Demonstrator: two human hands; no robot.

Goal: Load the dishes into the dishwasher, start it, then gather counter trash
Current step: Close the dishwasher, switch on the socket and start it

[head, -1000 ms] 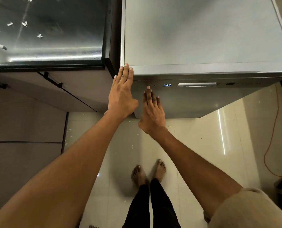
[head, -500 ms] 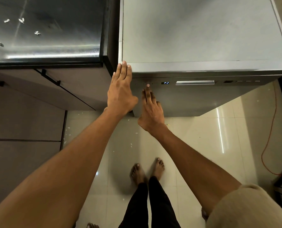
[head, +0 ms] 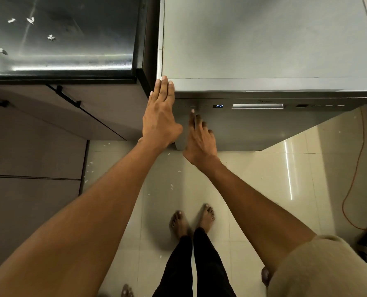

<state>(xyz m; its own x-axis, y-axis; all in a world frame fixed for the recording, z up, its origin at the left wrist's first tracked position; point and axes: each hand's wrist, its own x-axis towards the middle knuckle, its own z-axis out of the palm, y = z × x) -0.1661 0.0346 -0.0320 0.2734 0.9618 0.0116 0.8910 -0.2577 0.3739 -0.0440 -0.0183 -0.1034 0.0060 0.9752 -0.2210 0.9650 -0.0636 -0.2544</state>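
Observation:
A silver freestanding dishwasher [head: 264, 50] stands in front of me with its door closed. Its control strip carries a small blue display [head: 218, 106] reading P2 and a recessed handle [head: 257, 106]. My left hand [head: 160, 118] lies flat, fingers together, against the dishwasher's top left front corner. My right hand [head: 199, 136] is just to its right, the index finger stretched up to a button [head: 193, 106] left of the display, the other fingers loosely spread. Neither hand holds anything.
A dark glossy counter [head: 71, 39] at the upper left carries several small white paper scraps [head: 30, 20]. Brown cabinet fronts with black handles [head: 68, 96] sit below it. White specks dot the tiled floor [head: 172, 185]. An orange cord [head: 354, 179] runs down the right side. My bare feet [head: 191, 221] stand below.
The display went from three digits to P2. My right index finger has lowered a little from the button row, and its fingers have spread. The left hand stayed at the corner.

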